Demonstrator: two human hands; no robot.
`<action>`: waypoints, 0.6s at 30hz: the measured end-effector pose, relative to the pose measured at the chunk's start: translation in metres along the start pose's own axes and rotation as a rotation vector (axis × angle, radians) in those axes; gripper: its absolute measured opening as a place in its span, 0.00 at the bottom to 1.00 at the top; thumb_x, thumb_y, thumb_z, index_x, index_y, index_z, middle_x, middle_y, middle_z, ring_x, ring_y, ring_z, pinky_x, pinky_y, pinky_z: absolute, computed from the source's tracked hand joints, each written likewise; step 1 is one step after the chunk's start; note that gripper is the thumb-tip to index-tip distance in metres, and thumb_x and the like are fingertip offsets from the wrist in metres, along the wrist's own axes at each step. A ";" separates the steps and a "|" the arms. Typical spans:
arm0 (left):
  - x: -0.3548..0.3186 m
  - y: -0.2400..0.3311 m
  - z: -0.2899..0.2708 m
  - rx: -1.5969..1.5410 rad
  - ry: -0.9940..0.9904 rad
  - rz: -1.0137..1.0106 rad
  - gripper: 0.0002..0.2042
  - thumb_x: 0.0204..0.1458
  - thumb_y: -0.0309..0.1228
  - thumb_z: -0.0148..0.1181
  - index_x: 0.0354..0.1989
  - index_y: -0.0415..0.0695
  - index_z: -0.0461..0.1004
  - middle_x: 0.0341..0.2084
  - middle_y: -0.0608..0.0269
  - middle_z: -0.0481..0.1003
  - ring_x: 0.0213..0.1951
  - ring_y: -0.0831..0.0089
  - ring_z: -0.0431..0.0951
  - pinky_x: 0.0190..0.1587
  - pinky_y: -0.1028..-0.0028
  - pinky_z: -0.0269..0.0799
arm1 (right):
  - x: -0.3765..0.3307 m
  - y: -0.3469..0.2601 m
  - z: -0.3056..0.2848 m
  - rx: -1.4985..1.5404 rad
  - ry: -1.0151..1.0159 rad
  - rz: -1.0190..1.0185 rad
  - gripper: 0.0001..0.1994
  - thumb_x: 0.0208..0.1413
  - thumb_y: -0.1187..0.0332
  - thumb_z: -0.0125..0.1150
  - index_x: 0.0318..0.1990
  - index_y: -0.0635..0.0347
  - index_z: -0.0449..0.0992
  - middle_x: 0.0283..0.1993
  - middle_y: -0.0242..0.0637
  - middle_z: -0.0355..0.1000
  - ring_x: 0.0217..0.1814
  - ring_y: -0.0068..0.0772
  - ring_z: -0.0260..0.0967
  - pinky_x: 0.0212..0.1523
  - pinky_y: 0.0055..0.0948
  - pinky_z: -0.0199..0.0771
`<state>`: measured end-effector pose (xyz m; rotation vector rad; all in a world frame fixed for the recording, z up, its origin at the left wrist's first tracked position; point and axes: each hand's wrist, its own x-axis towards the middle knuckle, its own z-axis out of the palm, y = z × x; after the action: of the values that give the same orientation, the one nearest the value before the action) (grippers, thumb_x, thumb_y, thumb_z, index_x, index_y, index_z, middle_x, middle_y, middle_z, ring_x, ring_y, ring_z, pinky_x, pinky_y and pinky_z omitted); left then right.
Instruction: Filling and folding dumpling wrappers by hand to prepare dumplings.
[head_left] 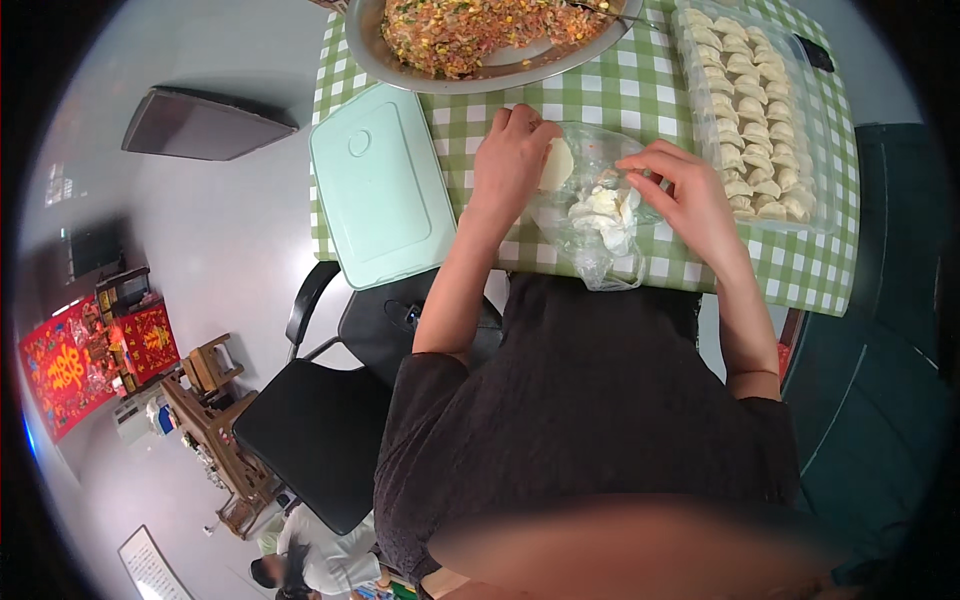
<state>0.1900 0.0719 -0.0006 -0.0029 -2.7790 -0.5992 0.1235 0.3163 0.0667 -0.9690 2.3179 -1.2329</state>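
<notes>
Checked table (640,90), bag (600,215) of wrappers (605,205)

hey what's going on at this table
A person seated at a green checked table is working over a clear plastic bag of round dough wrappers. The left hand holds one wrapper at the bag's mouth, and the right hand rests on the bag's other side. A metal bowl of chopped filling sits ahead, a clear tray of folded dumplings to the right, and a pale green lid to the left.

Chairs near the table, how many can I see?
1: a black chair with armrests stands left of the person, beside the green checked table. Others may be hidden beyond the frame or under the person.
</notes>
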 end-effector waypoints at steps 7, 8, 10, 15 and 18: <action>0.013 -0.008 0.000 0.081 -0.124 0.077 0.15 0.45 0.23 0.68 0.42 0.49 0.75 0.43 0.60 0.74 0.49 0.53 0.74 0.48 0.58 0.76 | 0.001 0.005 -0.002 -0.055 -0.003 0.006 0.08 0.61 0.72 0.64 0.47 0.60 0.82 0.39 0.35 0.75 0.31 0.30 0.69 0.32 0.27 0.68; 0.015 -0.008 -0.001 0.082 -0.122 0.077 0.15 0.45 0.23 0.68 0.42 0.49 0.75 0.43 0.60 0.74 0.49 0.53 0.74 0.48 0.58 0.76 | 0.002 0.006 -0.003 -0.062 -0.005 0.004 0.09 0.61 0.71 0.64 0.47 0.60 0.82 0.40 0.35 0.75 0.32 0.31 0.70 0.32 0.28 0.69; 0.019 -0.009 -0.003 0.093 -0.179 0.076 0.14 0.45 0.23 0.68 0.40 0.48 0.74 0.43 0.59 0.73 0.49 0.53 0.74 0.48 0.57 0.76 | 0.004 0.006 -0.002 -0.069 -0.009 0.000 0.09 0.61 0.71 0.64 0.47 0.60 0.82 0.40 0.35 0.75 0.32 0.32 0.70 0.32 0.29 0.69; 0.018 -0.011 -0.008 0.088 -0.209 0.078 0.14 0.44 0.23 0.69 0.39 0.47 0.73 0.39 0.58 0.74 0.46 0.51 0.75 0.47 0.57 0.76 | 0.009 0.004 -0.001 -0.087 -0.019 -0.012 0.09 0.62 0.69 0.64 0.47 0.59 0.82 0.39 0.35 0.75 0.33 0.33 0.71 0.33 0.30 0.70; 0.014 -0.008 -0.013 0.043 -0.196 0.059 0.13 0.45 0.23 0.68 0.38 0.46 0.73 0.37 0.58 0.75 0.44 0.51 0.76 0.46 0.57 0.76 | 0.012 0.003 0.000 -0.114 -0.034 0.011 0.09 0.62 0.69 0.64 0.47 0.58 0.82 0.38 0.35 0.75 0.32 0.34 0.71 0.33 0.30 0.71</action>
<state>0.1798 0.0590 0.0112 -0.1416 -2.9677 -0.5513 0.1140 0.3090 0.0649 -1.0050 2.3853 -1.0817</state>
